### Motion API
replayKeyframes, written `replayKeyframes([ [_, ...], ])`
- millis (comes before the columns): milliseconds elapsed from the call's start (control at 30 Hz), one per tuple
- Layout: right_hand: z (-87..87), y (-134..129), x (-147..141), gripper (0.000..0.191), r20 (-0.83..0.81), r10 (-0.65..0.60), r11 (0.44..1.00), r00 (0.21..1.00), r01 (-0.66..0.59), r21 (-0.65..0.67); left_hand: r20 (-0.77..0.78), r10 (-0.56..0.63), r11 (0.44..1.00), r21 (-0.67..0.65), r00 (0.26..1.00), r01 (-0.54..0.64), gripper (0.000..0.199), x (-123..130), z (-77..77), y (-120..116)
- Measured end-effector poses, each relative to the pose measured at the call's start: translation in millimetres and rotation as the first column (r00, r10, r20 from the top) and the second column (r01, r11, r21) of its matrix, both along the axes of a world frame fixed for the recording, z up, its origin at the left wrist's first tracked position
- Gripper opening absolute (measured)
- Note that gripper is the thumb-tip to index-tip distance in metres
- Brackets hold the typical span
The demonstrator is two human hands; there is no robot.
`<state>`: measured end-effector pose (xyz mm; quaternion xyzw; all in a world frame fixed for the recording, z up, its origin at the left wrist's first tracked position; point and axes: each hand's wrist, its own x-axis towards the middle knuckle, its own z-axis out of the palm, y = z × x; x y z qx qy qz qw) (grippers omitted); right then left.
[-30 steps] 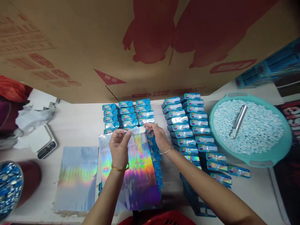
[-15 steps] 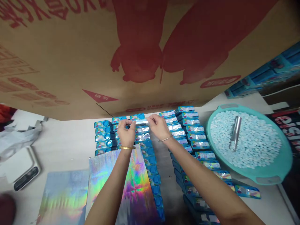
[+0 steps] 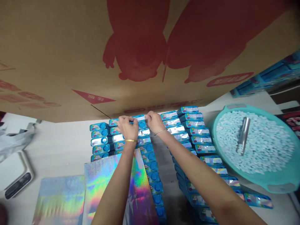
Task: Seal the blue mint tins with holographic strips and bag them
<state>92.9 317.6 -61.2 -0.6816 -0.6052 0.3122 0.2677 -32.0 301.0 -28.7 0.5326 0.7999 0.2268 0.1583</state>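
My left hand and my right hand are side by side over the back row of small blue boxes by the carton. Between them a shiny holographic sticker strip lies over the top of a blue box. Each hand pinches an end of the strip, fingers closed; the left fingertips are partly hidden. Nearby boxes on the left show bare round blue caps. Many on the right, such as one blue box, carry shiny strips across their tops.
A large brown carton walls off the back. Holographic sheets lie in front on the left, one over the boxes. At right stands a turquoise basin of pale pellets with a metal scoop. A white scale sits left.
Both hands have moved slightly toward the back with the sticker strip, which was held in the air and now lies over a back-row box. The view has shifted slightly.
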Motion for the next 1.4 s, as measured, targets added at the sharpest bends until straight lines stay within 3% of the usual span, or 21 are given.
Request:
replayKeyframes([
  [67, -6.8, -4, -2, 0.011, -0.073, -0.067, 0.998, 0.995, 0.066, -0.017, -0.033, 0.013, 1.000, -0.014, 0.999, -0.013, 0.019, -2, 2.5, 0],
  [167, -15.0, -16, -4, 0.023, -0.211, -0.128, 0.992, 0.969, 0.130, -0.007, -0.040, 0.060, 0.997, -0.056, 0.997, -0.062, 0.052, -6, 6.8, 2],
  [300, -19.0, -30, -3, 0.040, -0.241, 0.041, 0.998, 0.970, -0.029, 0.050, -0.041, 0.072, 0.990, -0.120, 0.997, -0.076, 0.069, -4, 7.5, 8],
  [400, -9.8, -36, 2, 0.051, -0.084, 0.156, 0.985, 0.984, -0.162, -0.061, -0.037, 0.065, 0.989, -0.128, 0.997, -0.070, 0.074, -5, 9.7, 9],
  [467, 4.1, -42, 5, 0.050, 0.031, 0.167, 0.984, 0.986, -0.164, -0.069, -0.020, 0.001, 0.998, -0.067, 1.000, -0.002, 0.063, -14, 15.6, 2],
  [533, 21.6, -55, 6, 0.045, 0.077, 0.134, 0.990, 0.988, -0.138, 0.037, 0.017, -0.196, 0.980, 0.021, 0.980, 0.196, 0.035, -33, 24.2, -16],
  [567, 30.3, -64, 5, 0.041, 0.073, 0.131, 0.985, 0.989, -0.139, 0.106, 0.025, -0.329, 0.944, 0.047, 0.944, 0.327, 0.023, -45, 28.6, -28],
  [633, 44.9, -85, -1, 0.034, 0.059, 0.190, 0.961, 0.980, -0.198, 0.194, -0.001, -0.556, 0.831, 0.028, 0.831, 0.555, 0.019, -70, 35.6, -57],
  [700, 53.2, -106, -11, 0.028, 0.083, 0.303, 0.931, 0.949, -0.313, 0.189, -0.067, -0.665, 0.747, -0.054, 0.744, 0.663, 0.019, -89, 38.8, -85],
  [800, 54.2, -126, -25, 0.024, 0.161, 0.451, 0.876, 0.878, -0.470, 0.105, -0.103, -0.703, 0.711, -0.126, 0.704, 0.692, 0.015, -102, 37.4, -112],
  [900, 50.5, -132, -32, 0.024, 0.218, 0.510, 0.844, 0.832, -0.533, 0.057, -0.044, -0.702, 0.711, -0.098, 0.711, 0.696, 0.017, -103, 35.1, -118],
  [967, 49.2, -131, -32, 0.027, 0.234, 0.507, 0.846, 0.830, -0.531, 0.050, -0.048, -0.714, 0.700, -0.064, 0.698, 0.712, 0.015, -100, 34.4, -114],
  [1133, 47.9, -125, -32, 0.027, 0.288, 0.468, 0.864, 0.836, -0.501, 0.049, -0.248, -0.763, 0.618, -0.009, 0.597, 0.786, 0.019, -88, 28.7, -110],
  [1400, 43.9, -128, -37, 0.021, 0.348, 0.430, 0.887, 0.833, -0.462, 0.010, -0.430, -0.684, 0.642, 0.028, 0.589, 0.766, 0.020, -73, 14.6, -144],
])
